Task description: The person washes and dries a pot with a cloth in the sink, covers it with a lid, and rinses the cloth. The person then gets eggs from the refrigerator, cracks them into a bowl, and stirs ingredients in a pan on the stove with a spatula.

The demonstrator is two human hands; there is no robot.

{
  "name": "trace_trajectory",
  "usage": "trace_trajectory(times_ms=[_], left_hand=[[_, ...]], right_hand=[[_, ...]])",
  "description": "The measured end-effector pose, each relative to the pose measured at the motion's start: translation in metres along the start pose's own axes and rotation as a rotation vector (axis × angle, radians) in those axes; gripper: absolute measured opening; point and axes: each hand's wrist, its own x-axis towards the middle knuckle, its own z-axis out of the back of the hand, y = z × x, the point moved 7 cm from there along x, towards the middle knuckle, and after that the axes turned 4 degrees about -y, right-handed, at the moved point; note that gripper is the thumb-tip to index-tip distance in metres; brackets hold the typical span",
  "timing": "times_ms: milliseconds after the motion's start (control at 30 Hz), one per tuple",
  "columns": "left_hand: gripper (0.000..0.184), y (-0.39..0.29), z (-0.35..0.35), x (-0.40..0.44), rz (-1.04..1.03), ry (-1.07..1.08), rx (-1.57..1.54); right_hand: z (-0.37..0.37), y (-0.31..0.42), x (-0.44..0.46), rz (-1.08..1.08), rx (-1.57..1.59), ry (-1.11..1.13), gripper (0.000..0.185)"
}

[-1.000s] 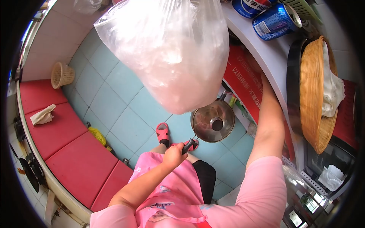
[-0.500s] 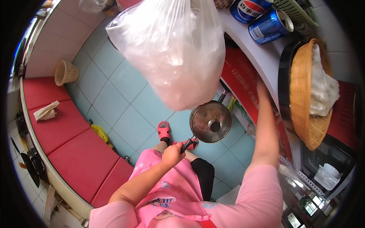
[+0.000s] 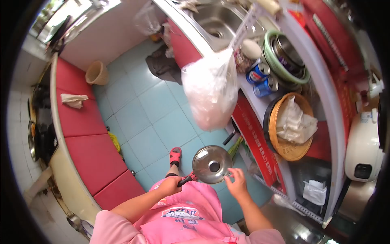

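My left hand point(image 3: 170, 186) is wrapped round the black handle point(image 3: 187, 179) of a pan, which I hold over the floor in front of my apron. A glass lid point(image 3: 208, 157) with a steel rim and a dark round knob point(image 3: 214, 166) covers the pan. Beside the lid's right edge is my right hand point(image 3: 237, 181), fingers apart and nothing seen in it. Whether its fingertips touch the rim is unclear.
A full plastic bag point(image 3: 211, 89) hangs from the white shelf point(image 3: 254, 101), which bears blue cans point(image 3: 266, 87), bowls point(image 3: 284, 59) and a wicker basket point(image 3: 286, 150). Red cabinets point(image 3: 87, 156) line the left; a sink point(image 3: 217, 22) is at the top.
My right hand has come out from the shelf area to the lid's side. The pan is now nearer my body, and the view has swung, showing the sink and more of the shelving.
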Motion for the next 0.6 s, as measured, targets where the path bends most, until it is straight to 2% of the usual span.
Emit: trace_trajectory(times_ms=[133, 233, 400, 467, 533, 600], left_hand=[[0.026, 0.001, 0.033, -0.073, 0.05, -0.118, -0.012], [0.024, 0.002, 0.06, -0.131, 0.21, -0.158, -0.13], [0.024, 0.018, 0.116, -0.187, 0.282, -0.313, -0.189], [0.023, 0.029, 0.15, -0.202, 0.234, -0.418, -0.292], [0.023, 0.058, 0.184, -0.212, 0.279, -0.453, -0.363], [0.027, 0.074, 0.228, -0.221, 0.235, -0.542, -0.371]], right_hand=[[-0.005, 0.123, -0.002, 0.498, 0.011, 0.066, 0.043], [-0.012, 0.197, -0.002, 0.646, 0.039, 0.117, 0.042], [-0.039, 0.296, 0.01, 0.679, 0.102, 0.172, 0.039], [-0.055, 0.338, 0.013, 0.772, 0.106, 0.174, 0.037], [-0.073, 0.38, 0.017, 0.802, 0.062, 0.187, 0.037], [-0.092, 0.414, 0.03, 0.803, 0.052, 0.205, 0.037]])
